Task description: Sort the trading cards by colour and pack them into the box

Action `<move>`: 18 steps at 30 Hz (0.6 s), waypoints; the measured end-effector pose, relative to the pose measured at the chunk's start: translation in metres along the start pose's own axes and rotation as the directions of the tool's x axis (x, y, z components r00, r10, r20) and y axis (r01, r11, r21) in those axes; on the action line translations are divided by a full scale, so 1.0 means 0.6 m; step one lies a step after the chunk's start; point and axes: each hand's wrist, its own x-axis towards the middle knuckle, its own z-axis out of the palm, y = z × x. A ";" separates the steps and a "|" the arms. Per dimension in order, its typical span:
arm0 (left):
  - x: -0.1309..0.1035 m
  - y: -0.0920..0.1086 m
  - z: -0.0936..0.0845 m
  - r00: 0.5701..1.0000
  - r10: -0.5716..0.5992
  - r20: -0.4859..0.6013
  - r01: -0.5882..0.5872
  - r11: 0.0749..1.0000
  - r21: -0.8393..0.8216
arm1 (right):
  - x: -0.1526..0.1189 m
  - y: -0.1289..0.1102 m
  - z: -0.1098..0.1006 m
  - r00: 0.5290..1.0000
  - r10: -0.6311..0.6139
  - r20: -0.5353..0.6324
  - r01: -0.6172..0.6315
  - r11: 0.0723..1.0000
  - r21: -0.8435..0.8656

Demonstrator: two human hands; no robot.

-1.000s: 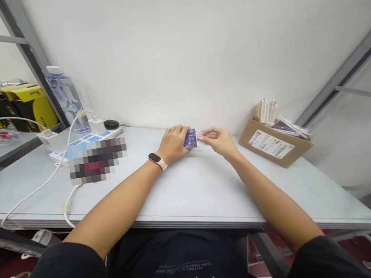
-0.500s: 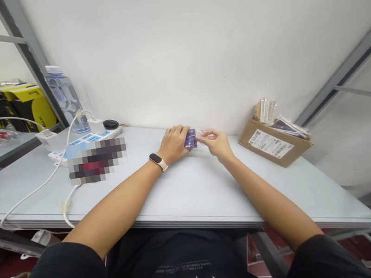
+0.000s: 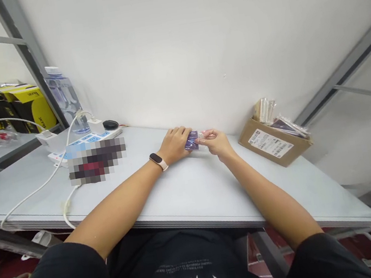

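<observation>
Over the middle of the table (image 3: 180, 191), near the wall, a small dark blue packet (image 3: 191, 141) in clear plastic is between my hands. My left hand (image 3: 174, 144), with a fitness band on its wrist, is closed around the packet's left side; its thumb is mostly hidden. The clear plastic wrapper (image 3: 202, 139) stands out from the packet's right side. Thumb and fingers of my right hand (image 3: 217, 142) pinch that wrapper. What exactly the packet contains cannot be made out.
A cardboard box (image 3: 269, 144) of plastic-wrapped items stands at the right. On the left are a power strip (image 3: 94, 138) with white cables, a large water bottle (image 3: 66, 99), a black case (image 3: 111, 124) and a blurred-out object (image 3: 97, 162). Yellow-black boxes (image 3: 32, 107) sit on the left shelf.
More of the clear wrapper shows between my hands, spread out at the packet's right side. My right fingers have shifted slightly; my left hand stays almost in place.
</observation>
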 end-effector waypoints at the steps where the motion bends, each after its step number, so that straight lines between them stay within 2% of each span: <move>1: 0.000 -0.001 -0.001 1.000 -0.007 0.003 0.007 1.000 -0.004 | 0.002 0.000 -0.003 1.000 0.012 -0.003 -0.012 0.999 0.049; 3: 0.001 -0.004 -0.002 1.000 -0.018 0.009 0.018 1.000 -0.012 | 0.005 -0.003 -0.010 0.999 0.045 0.001 -0.045 0.987 0.151; 5: 0.001 -0.007 -0.003 1.000 -0.029 0.007 0.029 0.999 -0.020 | 0.005 -0.009 -0.018 0.998 0.061 0.001 -0.060 0.982 0.179; 12: 0.003 -0.018 -0.007 0.997 -0.071 0.001 0.071 0.997 -0.035 | 0.001 -0.039 -0.047 0.998 0.055 0.009 -0.056 0.982 0.179; 18: 0.002 -0.024 -0.012 0.996 -0.087 -0.006 0.087 0.995 -0.053 | 0.007 -0.042 -0.070 0.998 0.043 0.049 -0.049 0.988 0.145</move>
